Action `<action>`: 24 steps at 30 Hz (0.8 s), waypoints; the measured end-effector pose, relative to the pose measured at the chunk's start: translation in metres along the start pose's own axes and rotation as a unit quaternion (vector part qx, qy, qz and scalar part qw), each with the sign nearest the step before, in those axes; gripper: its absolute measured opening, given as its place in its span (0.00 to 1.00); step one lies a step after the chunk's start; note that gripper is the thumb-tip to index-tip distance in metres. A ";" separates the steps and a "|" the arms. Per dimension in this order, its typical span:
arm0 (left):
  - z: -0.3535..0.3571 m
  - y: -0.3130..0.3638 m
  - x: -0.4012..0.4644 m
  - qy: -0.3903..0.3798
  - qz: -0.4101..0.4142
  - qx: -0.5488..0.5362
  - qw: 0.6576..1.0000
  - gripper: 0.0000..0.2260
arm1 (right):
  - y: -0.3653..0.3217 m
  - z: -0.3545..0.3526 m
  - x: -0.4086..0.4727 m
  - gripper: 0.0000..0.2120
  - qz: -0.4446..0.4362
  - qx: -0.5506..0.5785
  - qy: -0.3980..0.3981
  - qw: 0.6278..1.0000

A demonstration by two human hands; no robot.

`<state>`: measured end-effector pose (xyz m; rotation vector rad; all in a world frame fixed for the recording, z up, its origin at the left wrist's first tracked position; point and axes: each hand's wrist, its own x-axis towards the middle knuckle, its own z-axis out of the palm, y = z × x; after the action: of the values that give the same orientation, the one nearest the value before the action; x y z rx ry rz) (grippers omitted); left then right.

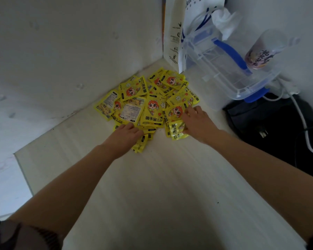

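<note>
A heap of yellow hand-warmer packets [153,105] lies on the white table [170,177], pushed toward the corner by the wall [71,51]. It spreads left to right, and the packets face every which way. The left hand [127,135] rests flat, fingers loosely spread, on the heap's near left edge. The right hand [197,122] pinches a crinkled packet [177,131] at the near right edge, its long axis running roughly away from the person.
</note>
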<state>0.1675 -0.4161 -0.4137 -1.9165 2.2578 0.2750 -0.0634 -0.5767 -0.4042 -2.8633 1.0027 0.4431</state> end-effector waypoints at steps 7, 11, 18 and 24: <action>0.011 -0.010 -0.012 0.007 -0.016 0.010 1.000 0.19 | 0.001 0.006 0.030 0.37 -0.028 -0.006 -0.014 1.000; 0.020 -0.007 -0.027 0.005 -0.057 -0.028 0.998 0.23 | -0.002 0.012 0.030 0.35 -0.018 -0.011 -0.008 1.000; 0.024 0.002 -0.039 -0.040 -0.114 -0.099 0.988 0.22 | -0.013 0.015 0.015 0.34 0.007 0.006 -0.035 0.999; 0.022 0.008 -0.035 -0.063 -0.115 -0.090 0.987 0.27 | -0.022 0.023 0.010 0.36 -0.011 0.035 -0.036 0.999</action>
<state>0.1650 -0.3761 -0.4260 -2.1573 1.9692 0.5687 -0.0478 -0.5623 -0.4296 -2.7739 0.9535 0.4950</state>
